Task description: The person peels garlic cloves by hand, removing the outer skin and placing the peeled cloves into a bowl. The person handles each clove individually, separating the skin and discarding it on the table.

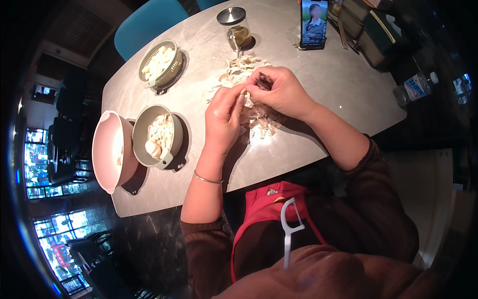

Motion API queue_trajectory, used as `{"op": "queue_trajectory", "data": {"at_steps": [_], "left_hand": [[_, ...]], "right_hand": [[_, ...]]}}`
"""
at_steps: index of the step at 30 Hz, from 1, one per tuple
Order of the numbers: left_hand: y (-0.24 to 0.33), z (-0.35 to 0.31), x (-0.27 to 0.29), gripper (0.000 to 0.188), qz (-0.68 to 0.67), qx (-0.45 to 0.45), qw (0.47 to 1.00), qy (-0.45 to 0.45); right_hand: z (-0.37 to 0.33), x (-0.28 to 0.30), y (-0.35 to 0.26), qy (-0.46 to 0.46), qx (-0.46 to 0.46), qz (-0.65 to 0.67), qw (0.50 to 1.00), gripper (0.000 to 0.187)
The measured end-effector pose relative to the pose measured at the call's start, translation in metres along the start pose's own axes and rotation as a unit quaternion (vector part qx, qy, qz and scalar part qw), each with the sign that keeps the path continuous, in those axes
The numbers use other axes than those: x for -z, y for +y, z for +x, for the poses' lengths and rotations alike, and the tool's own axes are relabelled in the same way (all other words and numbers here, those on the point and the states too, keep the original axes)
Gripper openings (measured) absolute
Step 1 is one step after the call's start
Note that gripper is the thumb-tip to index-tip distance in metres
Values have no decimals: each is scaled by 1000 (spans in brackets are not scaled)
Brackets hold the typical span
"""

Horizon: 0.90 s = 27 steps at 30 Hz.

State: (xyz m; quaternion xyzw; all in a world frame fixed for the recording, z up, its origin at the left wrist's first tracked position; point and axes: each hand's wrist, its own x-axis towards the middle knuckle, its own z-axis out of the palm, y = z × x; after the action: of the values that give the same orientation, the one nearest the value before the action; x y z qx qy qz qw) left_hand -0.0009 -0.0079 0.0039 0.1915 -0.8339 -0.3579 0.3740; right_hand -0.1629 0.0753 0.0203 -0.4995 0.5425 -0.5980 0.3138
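Over the table's middle, my left hand [222, 117] pinches a small pale garlic clove [243, 92] between thumb and fingers. My right hand [285, 94] meets it there, fingertips against the clove, and is closed around a small dark tool [264, 81] whose working end is hidden. Beneath both hands spreads a pile of dry garlic skins [262, 127]. To the left, a grey-green bowl [141, 144] holds unpeeled garlic [161, 130] with a whole bulb at its near side. Farther back, a matching colander [175, 71] contains peeled cloves [158, 62].
A pink bowl [105, 149] stands at the table's left edge. At the back are a glass jar [239, 36] with a metal lid and a phone [313, 27] propped upright. Bags [381, 32] and a plastic bottle [417, 87] lie right. A blue chair [149, 25] is behind.
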Motion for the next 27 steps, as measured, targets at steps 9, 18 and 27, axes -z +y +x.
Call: {"op": "queue_trajectory", "data": {"at_steps": [9, 18, 27], "left_hand": [[-2, -3, -3, 19, -54, 14, 998, 11], [5, -2, 4, 28, -410, 161, 896, 46], [-2, 0, 7, 28, -456, 171, 873, 21]], "right_hand": [[1, -3, 5, 37, 61, -37, 997, 21], [2, -4, 15, 13, 60, -92, 994, 8], [1, -1, 9, 6, 34, -67, 997, 10]]}}
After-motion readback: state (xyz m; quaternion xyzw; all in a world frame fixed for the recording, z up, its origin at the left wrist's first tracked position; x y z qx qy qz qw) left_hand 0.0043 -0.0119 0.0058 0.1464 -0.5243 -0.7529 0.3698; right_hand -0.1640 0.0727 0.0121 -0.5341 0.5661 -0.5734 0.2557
